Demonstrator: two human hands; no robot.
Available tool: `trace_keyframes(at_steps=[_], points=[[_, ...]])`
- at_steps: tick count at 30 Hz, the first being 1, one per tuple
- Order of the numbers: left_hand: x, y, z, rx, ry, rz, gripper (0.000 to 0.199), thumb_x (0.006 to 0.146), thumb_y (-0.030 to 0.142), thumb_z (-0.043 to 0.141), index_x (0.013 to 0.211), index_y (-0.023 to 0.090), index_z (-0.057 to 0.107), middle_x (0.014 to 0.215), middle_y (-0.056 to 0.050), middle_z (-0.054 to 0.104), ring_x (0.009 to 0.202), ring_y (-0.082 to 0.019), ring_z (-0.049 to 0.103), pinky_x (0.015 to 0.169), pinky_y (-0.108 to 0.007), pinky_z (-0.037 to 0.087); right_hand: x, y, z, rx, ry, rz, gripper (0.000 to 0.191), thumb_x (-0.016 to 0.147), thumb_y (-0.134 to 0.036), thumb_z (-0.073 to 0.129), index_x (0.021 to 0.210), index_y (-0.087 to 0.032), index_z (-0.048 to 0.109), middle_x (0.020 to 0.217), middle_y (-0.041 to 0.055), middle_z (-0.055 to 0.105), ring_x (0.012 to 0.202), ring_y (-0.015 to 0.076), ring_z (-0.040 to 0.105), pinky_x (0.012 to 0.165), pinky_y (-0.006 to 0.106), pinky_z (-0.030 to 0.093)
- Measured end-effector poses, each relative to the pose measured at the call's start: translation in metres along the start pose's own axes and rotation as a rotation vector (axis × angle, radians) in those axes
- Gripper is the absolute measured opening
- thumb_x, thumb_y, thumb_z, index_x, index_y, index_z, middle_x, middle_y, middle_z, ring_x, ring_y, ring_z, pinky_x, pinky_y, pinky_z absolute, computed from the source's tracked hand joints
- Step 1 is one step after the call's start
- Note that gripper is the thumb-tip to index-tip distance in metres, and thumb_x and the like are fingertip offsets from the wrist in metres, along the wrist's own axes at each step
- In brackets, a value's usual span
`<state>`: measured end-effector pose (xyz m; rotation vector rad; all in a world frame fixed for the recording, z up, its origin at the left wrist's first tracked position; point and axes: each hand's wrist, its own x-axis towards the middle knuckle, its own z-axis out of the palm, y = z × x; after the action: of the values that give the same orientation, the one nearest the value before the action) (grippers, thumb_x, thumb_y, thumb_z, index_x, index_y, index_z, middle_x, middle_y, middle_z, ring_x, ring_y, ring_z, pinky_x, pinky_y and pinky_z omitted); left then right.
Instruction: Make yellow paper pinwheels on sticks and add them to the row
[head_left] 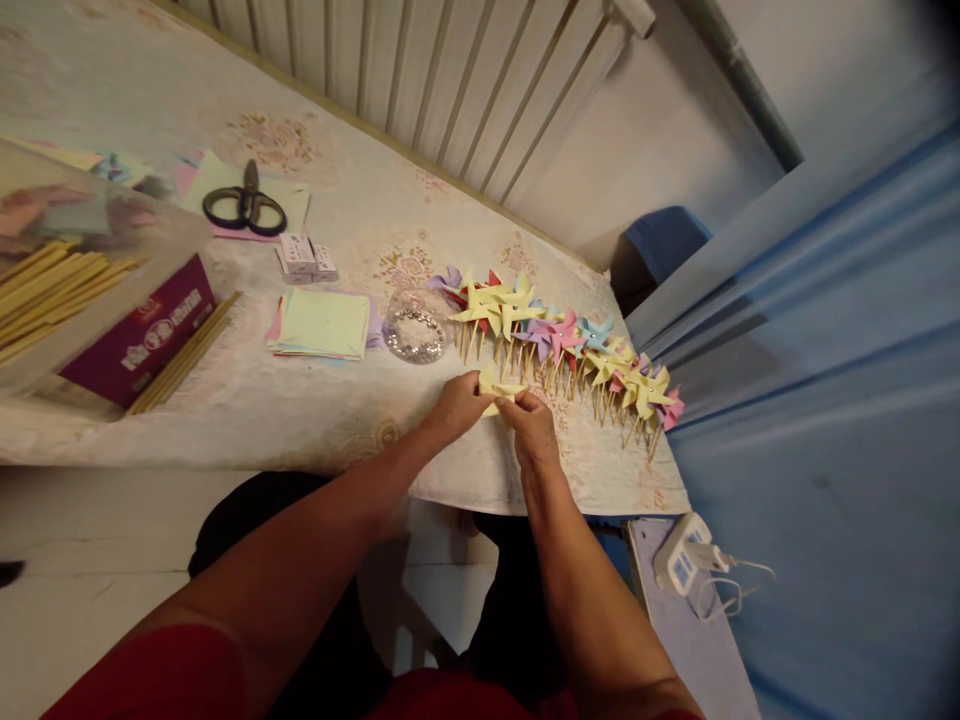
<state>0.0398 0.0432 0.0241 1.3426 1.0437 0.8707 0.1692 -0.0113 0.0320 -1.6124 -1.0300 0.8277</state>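
Note:
Between my two hands is a yellow paper pinwheel head [495, 383], partly folded, held just above the table's front part. My left hand [459, 405] pinches its left side, and my right hand [531, 418] grips the lower right side with thumb and fingers together. The fingers cover much of the paper. Just beyond lies a row of finished paper pinwheels [564, 335] on thin sticks, in yellow, pink, purple, blue and red. A clear round dish of small shiny metal pins [415, 335] sits left of them, beside a stack of coloured paper squares [321, 324].
Black-handled scissors [246, 205] rest on more paper squares, near small white boxes [306, 258]. At the left stands a clear plastic bin [172, 240] with wooden sticks [56, 290]. A power strip [682, 555] lies at the lower right, by a blue curtain [817, 400].

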Motion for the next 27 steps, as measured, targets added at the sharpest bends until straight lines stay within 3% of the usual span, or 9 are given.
trace_keyframes(at_steps=[7,27], points=[[-0.001,-0.004,0.002,-0.198,-0.021,-0.016,0.027,0.071,0.014,0.066,0.097,0.011,0.068,0.092,-0.006,0.073,0.084,-0.018,0.063,0.077,-0.028,0.049,0.000,-0.008,0.000,0.024,-0.051,-0.003,0.028,0.063,-0.043,0.074,0.067,-0.020,0.058,0.060,-0.0058,0.052,0.056,0.0105,0.042,0.056,0.024,0.034],[-0.003,0.003,-0.003,-0.051,-0.029,-0.009,0.023,0.069,0.016,0.066,0.091,0.010,0.070,0.079,-0.003,0.068,0.072,-0.016,0.057,0.069,-0.026,0.044,0.001,-0.010,-0.001,0.142,-0.103,0.086,0.026,0.059,-0.038,0.079,0.072,-0.018,0.069,0.062,-0.0040,0.062,0.060,0.0121,0.049,0.062,0.026,0.038]])
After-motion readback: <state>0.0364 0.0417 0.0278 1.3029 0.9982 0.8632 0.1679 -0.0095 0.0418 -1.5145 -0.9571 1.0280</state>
